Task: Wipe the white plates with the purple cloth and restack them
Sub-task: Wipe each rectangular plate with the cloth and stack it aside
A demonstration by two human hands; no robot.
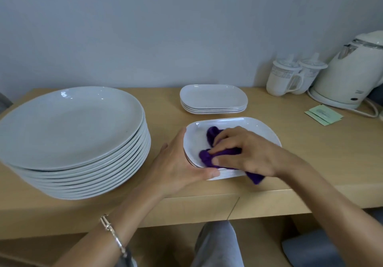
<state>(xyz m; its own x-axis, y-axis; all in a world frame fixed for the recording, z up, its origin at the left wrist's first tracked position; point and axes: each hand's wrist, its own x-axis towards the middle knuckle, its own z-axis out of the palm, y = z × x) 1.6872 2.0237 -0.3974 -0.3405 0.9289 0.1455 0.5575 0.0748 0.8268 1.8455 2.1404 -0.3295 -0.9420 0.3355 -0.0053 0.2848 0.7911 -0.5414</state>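
A white rectangular plate (248,125) lies on top of a low stack near the table's front edge. My left hand (178,163) grips that stack's left rim, thumb along the front edge. My right hand (246,150) holds the bunched purple cloth (209,157) and presses it onto the top plate; a tail of cloth hangs over the front rim. Behind it sits a second stack of white rectangular plates (213,99). A tall stack of large round white plates (72,126) stands at the left.
The wooden table (310,153) backs onto a grey wall. At the back right are two lidded white mugs (290,78), a white electric kettle (350,74) with its cord, and green sachets (323,114). My knee shows below the table edge.
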